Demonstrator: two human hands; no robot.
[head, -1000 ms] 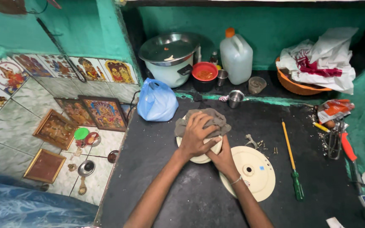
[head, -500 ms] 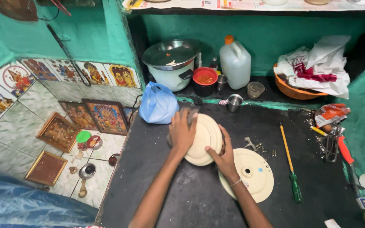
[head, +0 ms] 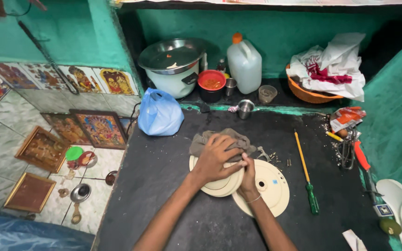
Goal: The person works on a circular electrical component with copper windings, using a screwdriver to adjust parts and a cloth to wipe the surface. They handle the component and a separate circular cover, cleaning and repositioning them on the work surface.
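Desk [head: 173, 218]: dark surface, carrying work at centre.
Cream disc [head: 268, 186]: lying flat, partly under right wrist.
Cream round cover [head: 219, 183]: lying beside disc, overlapping its left edge.
Grey cloth [head: 219, 139]: bunched over cover's far edge.
Left hand [head: 217, 158]: fingers curled, pressing cloth onto cover.
Right hand [head: 248, 174]: closing on cover rim, steadying.
Step judged: wiping cover. Next move calling for firm rim hold, even pressure.
Screwdriver [head: 305, 172]: lying apart, right.

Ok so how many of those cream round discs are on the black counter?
2. One cream disc lies under the left hand, which presses a grey cloth on it. The other disc lies beside it, under the right hand. More could be hidden.
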